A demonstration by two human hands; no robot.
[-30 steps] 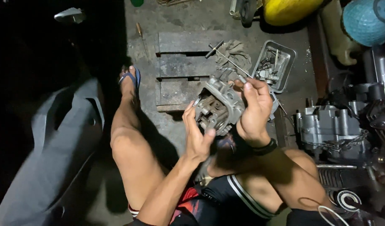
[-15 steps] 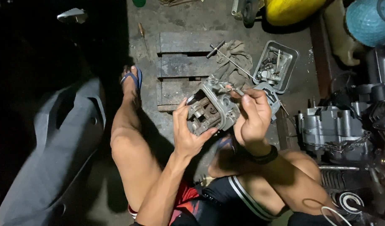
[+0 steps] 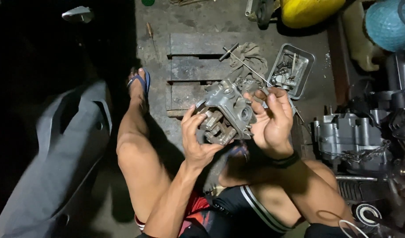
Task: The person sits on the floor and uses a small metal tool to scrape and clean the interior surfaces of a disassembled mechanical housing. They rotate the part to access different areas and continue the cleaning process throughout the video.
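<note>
I hold a grey cast-metal engine part (image 3: 226,112) up in front of me, over my knees. My left hand (image 3: 197,141) grips its lower left side, fingers curled over the edge. My right hand (image 3: 271,121) clasps its right side, thumb and fingertips on the casting. The part is tilted, with its recessed face turned toward my left hand. I sit low, my left leg stretched out toward a blue sandal (image 3: 140,86).
A wooden pallet (image 3: 193,57) lies on the concrete floor ahead, with a rag and a T-handle tool (image 3: 242,59) on it. A metal tray of small parts (image 3: 290,70) sits to the right. An engine block (image 3: 348,136) stands at right, a grey body panel (image 3: 61,154) at left.
Both hands have turned the engine part, tilting it so a different face shows. My left hand has shifted lower on it.
</note>
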